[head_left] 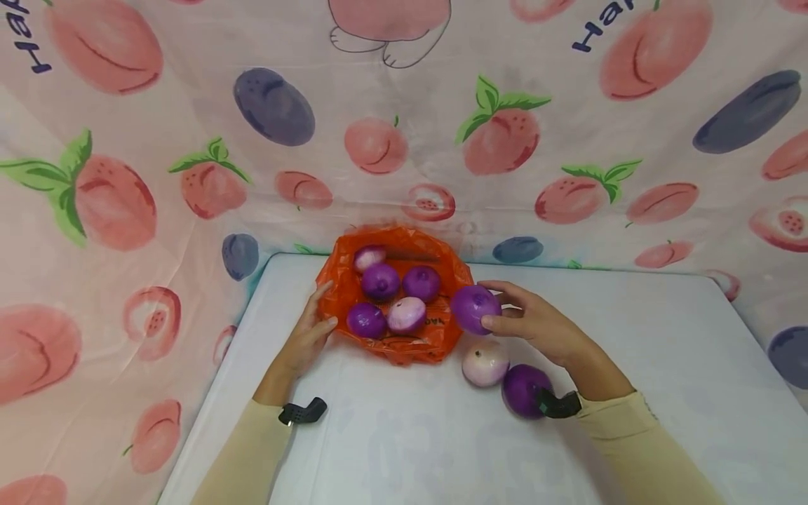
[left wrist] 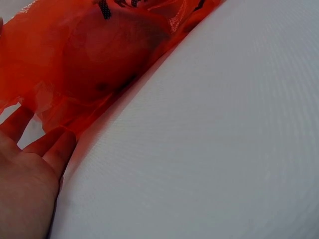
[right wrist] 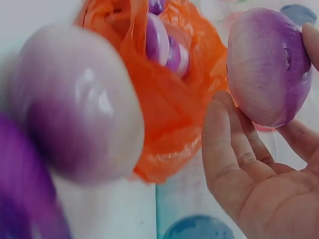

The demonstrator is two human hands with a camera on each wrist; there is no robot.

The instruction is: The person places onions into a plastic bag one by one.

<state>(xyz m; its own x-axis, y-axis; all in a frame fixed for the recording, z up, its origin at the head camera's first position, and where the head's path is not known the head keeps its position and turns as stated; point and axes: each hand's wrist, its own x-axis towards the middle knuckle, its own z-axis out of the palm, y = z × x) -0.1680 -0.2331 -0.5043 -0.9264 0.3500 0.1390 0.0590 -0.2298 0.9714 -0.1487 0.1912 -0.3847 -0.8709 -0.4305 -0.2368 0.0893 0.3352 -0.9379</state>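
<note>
An orange plastic bag (head_left: pixel 435 348) lies with its mouth spread, holding several purple and pale onions, such as a purple onion (head_left: pixel 381 282). My left hand (head_left: pixel 307 333) holds the bag's left edge; in the left wrist view its fingers (left wrist: pixel 59 149) lie against the thin plastic. At the bag's right rim, my right hand (head_left: pixel 536 319) grips a purple onion (head_left: pixel 475 308) between thumb and fingers. Below that hand, a pale onion (head_left: pixel 485 363) and a dark purple onion (head_left: pixel 525 390) rest on the table, side by side.
The table (head_left: pixel 391 435) has a white cover. Behind it and to its left hangs a fruit-print cloth (head_left: pixel 379 84). Each wrist wears a black device, the left one (head_left: pixel 303 411) and the right one (head_left: pixel 560 404).
</note>
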